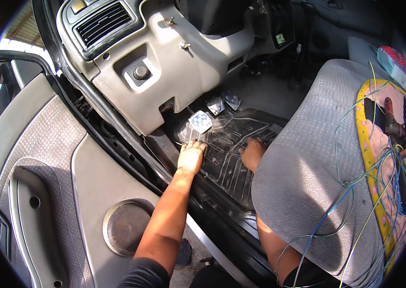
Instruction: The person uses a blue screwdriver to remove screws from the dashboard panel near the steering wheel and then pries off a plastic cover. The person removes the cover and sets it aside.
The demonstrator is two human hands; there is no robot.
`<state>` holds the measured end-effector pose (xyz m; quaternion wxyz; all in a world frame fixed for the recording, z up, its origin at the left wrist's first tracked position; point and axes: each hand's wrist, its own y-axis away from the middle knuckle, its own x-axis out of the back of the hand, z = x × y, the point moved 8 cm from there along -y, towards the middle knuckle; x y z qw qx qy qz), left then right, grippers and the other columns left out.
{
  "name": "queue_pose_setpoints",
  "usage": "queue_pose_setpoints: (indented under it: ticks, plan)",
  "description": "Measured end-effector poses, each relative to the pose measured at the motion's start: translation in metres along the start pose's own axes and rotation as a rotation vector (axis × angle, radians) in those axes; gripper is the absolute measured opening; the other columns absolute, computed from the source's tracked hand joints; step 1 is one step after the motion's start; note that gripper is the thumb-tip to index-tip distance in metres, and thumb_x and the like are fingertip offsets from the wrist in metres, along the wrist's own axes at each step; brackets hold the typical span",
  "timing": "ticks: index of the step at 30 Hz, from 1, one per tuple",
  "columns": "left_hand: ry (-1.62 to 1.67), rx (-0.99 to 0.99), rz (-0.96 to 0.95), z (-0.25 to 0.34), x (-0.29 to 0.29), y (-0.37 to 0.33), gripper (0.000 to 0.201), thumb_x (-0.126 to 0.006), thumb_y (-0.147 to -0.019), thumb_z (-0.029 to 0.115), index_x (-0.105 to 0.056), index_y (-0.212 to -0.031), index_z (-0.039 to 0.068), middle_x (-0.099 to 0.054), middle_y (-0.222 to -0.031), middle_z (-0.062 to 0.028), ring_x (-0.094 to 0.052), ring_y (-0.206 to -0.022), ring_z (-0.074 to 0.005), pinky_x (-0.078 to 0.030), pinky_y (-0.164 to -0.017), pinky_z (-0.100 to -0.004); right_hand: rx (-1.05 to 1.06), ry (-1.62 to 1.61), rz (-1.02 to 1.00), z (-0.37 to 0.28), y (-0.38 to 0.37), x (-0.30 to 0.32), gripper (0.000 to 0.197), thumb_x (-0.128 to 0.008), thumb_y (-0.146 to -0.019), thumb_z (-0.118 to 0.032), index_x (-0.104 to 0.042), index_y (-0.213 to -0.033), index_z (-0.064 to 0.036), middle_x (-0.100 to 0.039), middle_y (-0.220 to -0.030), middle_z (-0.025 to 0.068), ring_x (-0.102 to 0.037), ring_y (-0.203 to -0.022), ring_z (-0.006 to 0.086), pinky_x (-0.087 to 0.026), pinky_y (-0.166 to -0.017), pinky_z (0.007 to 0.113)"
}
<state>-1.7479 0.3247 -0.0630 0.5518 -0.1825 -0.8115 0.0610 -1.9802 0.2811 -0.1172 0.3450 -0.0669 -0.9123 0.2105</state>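
A black ribbed rubber floor mat point(234, 170) lies in the driver's footwell. My left hand point(192, 156) is at the mat's left edge beside the door sill, its fingers bent and closed over the edge; the fingertips are hard to make out. Farther right, my right hand point(253, 154) reaches around the front of the seat and touches the mat, with thumb and fingers apart. The seat partly hides that hand and its forearm. Just beyond my left hand is a silver pedal with a blue pattern point(200, 122). Two more pedals point(216, 105) stand behind it.
The grey cloth seat point(303, 149) borders the footwell on the right. Loose wires point(351, 185) trail over it from a yellow-edged cloth point(362, 113) holding a red-handled tool point(388, 110). The open door point(44, 125) stands left; the grey dashboard panel point(164, 62) overhangs the pedals.
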Motion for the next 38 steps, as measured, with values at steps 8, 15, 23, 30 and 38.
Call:
queue_pose_setpoints:
  ticks: [8,15,23,30,38]
  plan:
    - [0.552,0.05,0.691,-0.004,0.132,0.049,0.045,-0.062,-0.099,-0.004,-0.059,-0.143,0.005,-0.059,-0.152,-0.018,-0.044,-0.154,-0.0423,-0.035,-0.128,-0.0503,0.078,-0.972,-0.325,-0.115,0.018,0.007,0.058,-0.072,-0.102,-0.008,-0.053,-0.157,-0.0049,-0.069,-0.138,0.0201,-0.068,-0.119,0.0223,-0.056,-0.102,0.034]
    - [0.744,0.287,1.002,-0.024,0.14,0.063,0.04,-0.07,-0.099,0.003,-0.067,-0.138,0.002,-0.062,-0.148,-0.0224,-0.062,-0.136,-0.038,-0.05,-0.115,-0.0449,0.3,-1.254,-0.185,-0.2,-0.002,0.025,0.052,-0.066,-0.097,0.008,-0.054,-0.148,0.0041,-0.075,-0.12,0.0156,-0.071,-0.105,0.0141,-0.057,-0.091,0.029]
    - [2.287,0.091,0.874,-0.028,0.11,0.022,0.027,-0.062,-0.112,0.017,-0.06,-0.124,-0.007,-0.075,-0.11,-0.0232,-0.074,-0.097,-0.0246,-0.061,-0.091,-0.0337,0.123,-1.303,0.117,-0.216,-0.001,0.045,0.051,-0.085,-0.089,-0.009,-0.065,-0.133,0.0087,-0.079,-0.092,0.0148,-0.077,-0.082,0.0172,-0.061,-0.076,0.031]
    - [2.386,0.128,0.84,-0.071,0.07,-0.008,0.024,-0.055,-0.111,0.012,-0.069,-0.104,-0.007,-0.075,-0.092,-0.0158,-0.071,-0.075,-0.0217,-0.059,-0.069,-0.0307,0.039,-1.38,0.115,-0.243,-0.003,0.044,0.055,-0.092,-0.083,-0.005,-0.063,-0.127,0.0084,-0.08,-0.107,0.0184,-0.078,-0.094,0.0213,-0.062,-0.082,0.033]
    - [2.036,0.316,0.915,-0.075,0.079,-0.011,0.018,-0.063,-0.104,0.007,-0.07,-0.099,-0.009,-0.076,-0.087,-0.0233,-0.07,-0.069,-0.0266,-0.056,-0.063,-0.0346,0.183,-1.238,0.172,-0.234,-0.018,0.037,0.06,-0.085,-0.088,0.0,-0.053,-0.137,0.0075,-0.077,-0.114,0.0239,-0.078,-0.1,0.0294,-0.064,-0.088,0.036]
